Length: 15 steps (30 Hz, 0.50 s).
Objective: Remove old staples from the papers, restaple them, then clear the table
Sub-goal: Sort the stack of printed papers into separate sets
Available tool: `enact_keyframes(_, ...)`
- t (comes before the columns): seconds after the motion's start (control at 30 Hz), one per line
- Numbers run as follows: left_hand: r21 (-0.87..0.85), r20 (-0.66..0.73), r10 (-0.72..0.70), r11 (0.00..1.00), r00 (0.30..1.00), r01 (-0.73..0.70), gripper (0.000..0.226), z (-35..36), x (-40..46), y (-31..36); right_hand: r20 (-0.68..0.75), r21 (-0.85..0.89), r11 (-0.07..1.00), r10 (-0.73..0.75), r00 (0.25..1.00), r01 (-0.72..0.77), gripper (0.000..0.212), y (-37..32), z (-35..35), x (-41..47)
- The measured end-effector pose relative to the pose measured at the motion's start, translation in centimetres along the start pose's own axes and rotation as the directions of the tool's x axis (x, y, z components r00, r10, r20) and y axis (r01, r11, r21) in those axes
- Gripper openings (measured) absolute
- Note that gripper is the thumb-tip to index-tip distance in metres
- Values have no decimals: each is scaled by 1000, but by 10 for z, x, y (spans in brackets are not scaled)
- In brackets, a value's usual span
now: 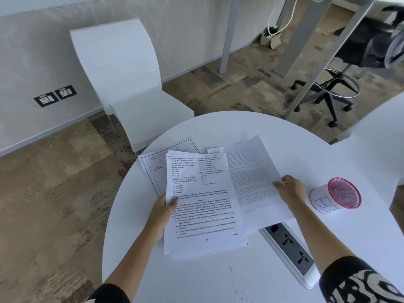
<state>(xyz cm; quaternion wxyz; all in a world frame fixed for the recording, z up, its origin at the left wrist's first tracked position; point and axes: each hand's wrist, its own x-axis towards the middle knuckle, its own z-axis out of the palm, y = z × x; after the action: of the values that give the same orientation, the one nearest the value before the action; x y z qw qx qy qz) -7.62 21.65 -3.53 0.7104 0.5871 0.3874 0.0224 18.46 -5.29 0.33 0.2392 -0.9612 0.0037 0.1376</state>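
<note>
Left hand [160, 215] pinching exam-paper stack [203, 204] by left edge, mid-table. Right hand [289, 190] gripping loose printed sheet [253, 178] by right edge. Long axes front-to-back. Pulled staples [240, 296] near front edge, nearer right hand.

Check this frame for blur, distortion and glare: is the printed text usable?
Head view: strong wide-angle bending, the table edge and wall lines curve; floor at left smeared by motion blur; large print on the papers in the left hand is partly legible, the sheet under the right hand washed pale; lighting soft, no harsh glare.
</note>
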Motion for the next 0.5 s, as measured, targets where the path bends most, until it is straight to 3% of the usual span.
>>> enact_keyframes(0.1,-16,-8,5,1000,1000,-5,18,2,-1,1,-177,103,983,-131,976,150,12,-16,-20,-5)
enact_keyframes(0.2,-24,-16,3,1000,1000,-4,18,3,-2,2,-503,88,952,-211,838,292,22,-38,-39,-11)
enact_keyframes(0.27,-25,-22,9,1000,1000,-10,16,3,-3,4,-636,136,929,-184,750,344,25,-54,-52,-16)
enact_keyframes(0.37,-26,-26,5,1000,1000,-5,16,2,-4,3,-655,271,905,-76,752,328,25,-75,-63,-23)
enact_keyframes(0.43,-38,-26,2,999,1000,-3,17,3,-5,3,-588,346,887,-47,807,304,24,-83,-59,-33)
enact_keyframes(0.5,-50,-33,-3,999,999,2,16,4,-5,5,-477,356,883,-110,872,306,21,-84,-43,-46)
